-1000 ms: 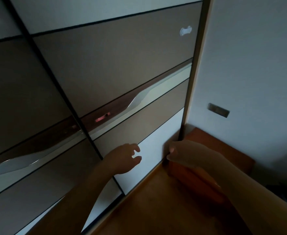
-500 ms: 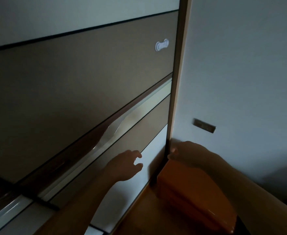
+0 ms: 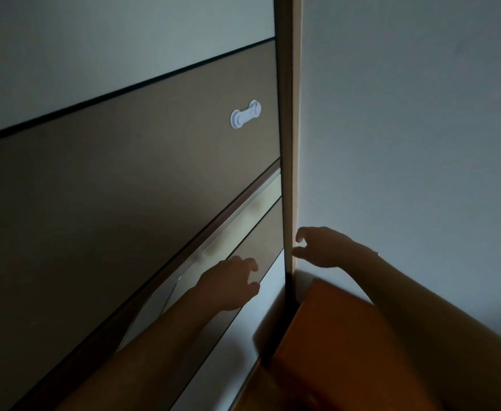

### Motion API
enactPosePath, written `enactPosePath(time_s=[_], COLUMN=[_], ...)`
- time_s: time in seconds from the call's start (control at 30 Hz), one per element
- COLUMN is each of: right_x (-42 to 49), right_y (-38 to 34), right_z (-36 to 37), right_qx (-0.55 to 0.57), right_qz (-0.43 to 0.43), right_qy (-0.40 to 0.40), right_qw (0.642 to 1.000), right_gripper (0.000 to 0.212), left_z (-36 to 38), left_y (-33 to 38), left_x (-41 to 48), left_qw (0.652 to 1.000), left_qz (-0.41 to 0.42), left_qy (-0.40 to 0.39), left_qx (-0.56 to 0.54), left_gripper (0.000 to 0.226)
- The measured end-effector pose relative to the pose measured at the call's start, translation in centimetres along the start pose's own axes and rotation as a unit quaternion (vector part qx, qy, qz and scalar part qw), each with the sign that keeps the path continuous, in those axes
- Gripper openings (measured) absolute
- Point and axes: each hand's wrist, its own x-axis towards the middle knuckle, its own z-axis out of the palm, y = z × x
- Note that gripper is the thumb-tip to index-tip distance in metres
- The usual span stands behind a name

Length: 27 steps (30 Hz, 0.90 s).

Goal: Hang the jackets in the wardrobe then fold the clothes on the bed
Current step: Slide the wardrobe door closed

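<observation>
A sliding wardrobe door point(image 3: 124, 188) with brown and white panels fills the left of the dim view and stands closed against its pale frame post point(image 3: 287, 143). A small white safety latch point(image 3: 245, 114) sits on the brown panel near the post. My left hand point(image 3: 231, 281) reaches to the lower door panels with loosely curled fingers, holding nothing. My right hand point(image 3: 322, 247) hovers at the post's right edge, thumb and fingers slightly apart around it. No jackets or clothes are in view.
An orange-brown wooden cabinet point(image 3: 347, 336) stands low in the corner, right of the post and under my right forearm. A plain white wall point(image 3: 406, 114) fills the right side. The room is dark.
The view has swung left and closer to the door's right end. Both hands have risen; my right hand moved from the cabinet top up to the frame post.
</observation>
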Motion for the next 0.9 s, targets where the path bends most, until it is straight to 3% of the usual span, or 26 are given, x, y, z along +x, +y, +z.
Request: enactPosePath(time_s=[0.23,0.4,0.47,0.57,0.7,0.9], right_x=[11.4,18.2,20.1,22.3,23.8,23.3], right_y=[2.9,2.5,1.8,1.2,0.8,0.1], right_z=[-5.6,-9.3,-10.1,-10.6,-10.1,-8.4], right_qx=[0.096,0.123,0.13,0.175,0.303,0.307], right_qz=[-0.047,-0.079,-0.08,-0.077,-0.065,-0.071], right_qy=[0.072,0.097,0.103,0.129,0.157,0.179], right_qw=[0.992,0.984,0.983,0.973,0.938,0.932], right_gripper=[0.061,0.055,0.064,0.07,0.064,0.059], left_z=[-3.1,-4.5,-4.8,-4.9,-4.7,-4.1], left_y=[1.5,1.7,1.7,1.4,0.5,-0.2], left_x=[7.3,11.2,11.7,11.8,11.3,9.3], left_qw=[0.998,0.995,0.994,0.992,0.991,0.987], left_qz=[-0.054,-0.089,-0.094,-0.105,-0.119,-0.139], left_qy=[0.008,0.008,0.018,0.04,0.045,0.053], left_qx=[0.021,0.045,0.047,0.049,0.044,0.053], left_gripper=[0.046,0.044,0.042,0.037,0.037,0.038])
